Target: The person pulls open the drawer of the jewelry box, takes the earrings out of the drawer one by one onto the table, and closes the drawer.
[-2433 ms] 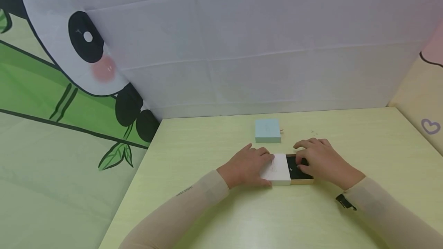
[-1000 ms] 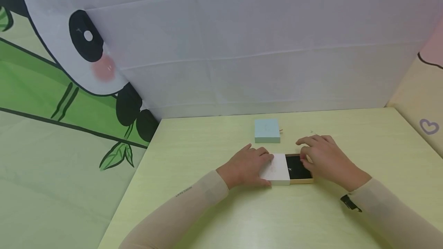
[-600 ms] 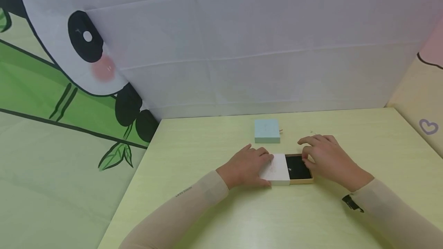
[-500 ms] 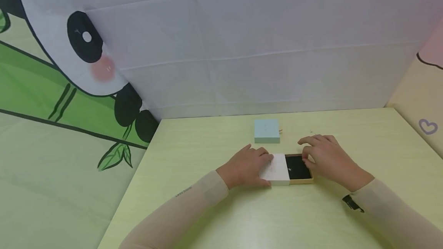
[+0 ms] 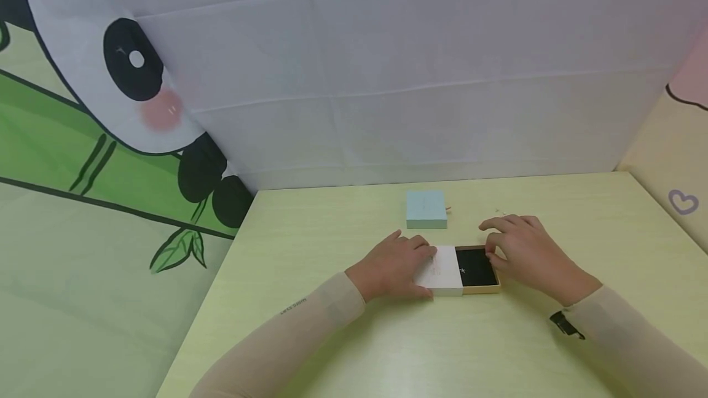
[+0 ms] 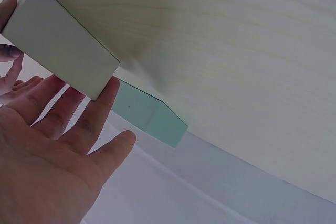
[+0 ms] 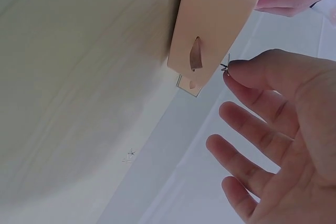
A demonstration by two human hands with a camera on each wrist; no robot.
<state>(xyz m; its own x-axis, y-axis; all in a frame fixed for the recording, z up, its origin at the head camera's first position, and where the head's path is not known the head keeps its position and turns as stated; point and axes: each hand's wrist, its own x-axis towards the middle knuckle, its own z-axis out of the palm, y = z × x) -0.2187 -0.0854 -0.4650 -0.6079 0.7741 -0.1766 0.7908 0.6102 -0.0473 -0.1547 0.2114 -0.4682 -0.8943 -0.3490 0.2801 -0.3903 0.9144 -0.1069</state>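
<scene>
A white box sleeve (image 5: 447, 274) lies on the table, with a drawer (image 7: 220, 9) pulled partway out to the right. My left hand (image 5: 394, 266) grips the sleeve, thumb on its near side and fingers along its far side. A small star-shaped silver piece (image 5: 463, 270) rests on the drawer's black insert (image 5: 479, 272). Over the drawer's right end, my right hand (image 5: 525, 257) pinches another tiny star-like metal piece (image 7: 226, 65) between thumb and forefinger, its other fingers spread. A brown pull tab (image 7: 196, 54) shows on the drawer's end.
Behind the sleeve sits a closed light blue box (image 5: 426, 210) with a small tab at its right. Several tiny metal pieces (image 7: 129, 156) lie on the pale wood table (image 5: 332, 220) beyond my right hand. A white cloth backdrop (image 5: 387, 78) rises behind the table.
My right hand has shifted to the right and slightly up from the middle of the black insert to the drawer's right end. The left hand and both boxes stay put.
</scene>
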